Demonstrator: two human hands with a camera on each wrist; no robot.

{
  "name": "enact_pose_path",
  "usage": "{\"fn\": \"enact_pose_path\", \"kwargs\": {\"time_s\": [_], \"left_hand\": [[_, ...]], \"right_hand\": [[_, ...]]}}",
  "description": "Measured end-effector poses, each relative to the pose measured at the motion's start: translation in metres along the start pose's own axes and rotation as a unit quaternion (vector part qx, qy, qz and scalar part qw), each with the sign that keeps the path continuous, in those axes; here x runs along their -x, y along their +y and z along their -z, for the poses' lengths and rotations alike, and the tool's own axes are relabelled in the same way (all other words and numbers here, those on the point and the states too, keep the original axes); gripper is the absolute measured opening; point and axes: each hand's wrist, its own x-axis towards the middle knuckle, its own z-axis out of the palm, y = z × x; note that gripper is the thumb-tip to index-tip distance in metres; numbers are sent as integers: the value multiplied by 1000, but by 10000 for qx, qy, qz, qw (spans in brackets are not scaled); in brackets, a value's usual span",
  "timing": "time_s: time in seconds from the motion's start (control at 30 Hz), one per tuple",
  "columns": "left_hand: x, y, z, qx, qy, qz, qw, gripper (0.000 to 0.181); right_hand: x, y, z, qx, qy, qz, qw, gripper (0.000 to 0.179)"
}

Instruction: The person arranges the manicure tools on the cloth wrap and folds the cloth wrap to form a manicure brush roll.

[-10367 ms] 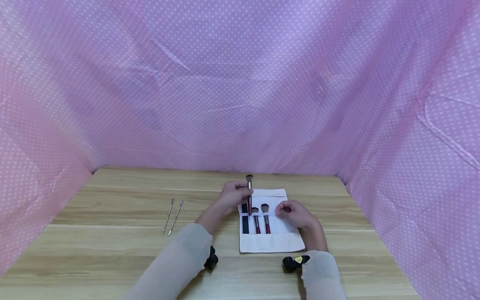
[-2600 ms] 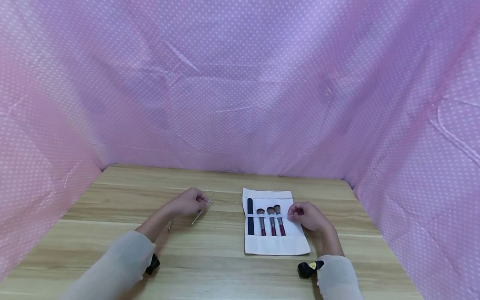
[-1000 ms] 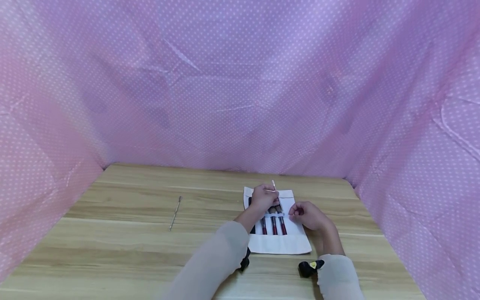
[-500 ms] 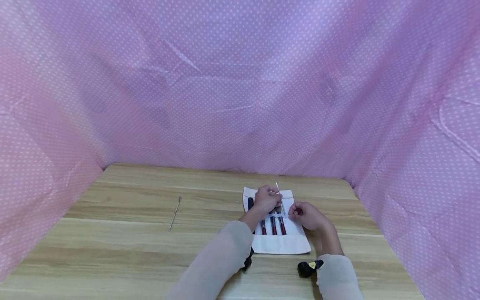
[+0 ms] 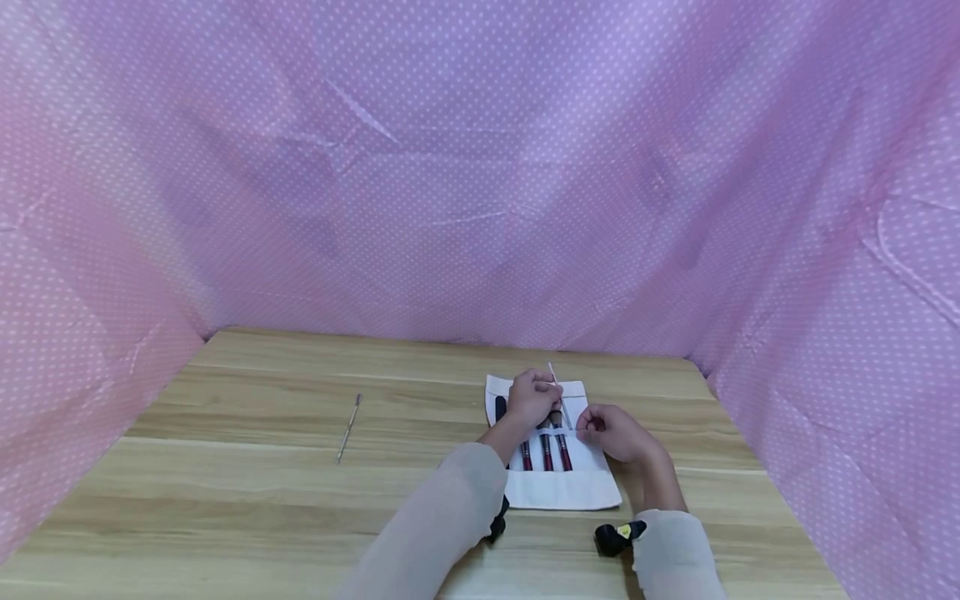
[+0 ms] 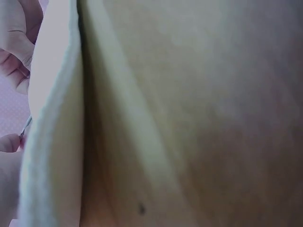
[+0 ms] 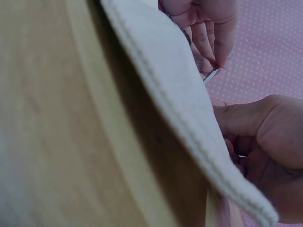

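My left hand (image 5: 532, 400) pinches a thin metal cuticle pusher (image 5: 566, 412) over the right part of a white fabric brush roll (image 5: 562, 493). The pusher slants, its lower tip close to the roll's elastic band, right of the brushes. Whether the tip is under the band I cannot tell. With curled fingers, my right hand (image 5: 617, 433) pinches the roll at the band's right end; its fingertips are partly hidden behind the roll's edge (image 7: 165, 80) in the right wrist view. Several red-handled makeup brushes (image 5: 547, 454) and a black strip (image 5: 501, 407) sit in the roll, partly covered by my left hand.
A second cuticle pusher (image 5: 348, 429) lies alone on the wooden table (image 5: 225, 483), left of the roll. Pink dotted cloth (image 5: 465, 208) hangs behind the table and along both sides.
A brush that my left hand held went under the band. The hand then took one pusher from the table and carried it right to the roll. Lately it shifts only slightly; my right hand stays.
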Motion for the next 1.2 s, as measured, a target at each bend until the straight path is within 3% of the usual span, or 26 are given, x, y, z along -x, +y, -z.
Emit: {"fn": "enact_pose_path", "kwargs": {"time_s": [0.2, 0.53, 0.77, 1.0, 1.2], "left_hand": [[0, -1, 0, -355, 84, -156, 9992, 38], [1, -3, 0, -1666, -484, -426, 9839, 60], [2, -4, 1, -1822, -595, -387, 9807, 49], [3, -4, 2, -2062, -515, -358, 9765, 11], [6, -3, 2, -2311, -580, -271, 9708, 9]], "right_hand": [[-1, 0, 0, -40, 33, -75, 10000, 8], [0, -2, 1, -55, 8, -87, 9999, 11], [2, -2, 0, -143, -8, -2, 9999, 10], [1, -1, 0, -158, 12, -117, 9998, 9], [2, 1, 1, -137, -19, -63, 9999, 10]]}}
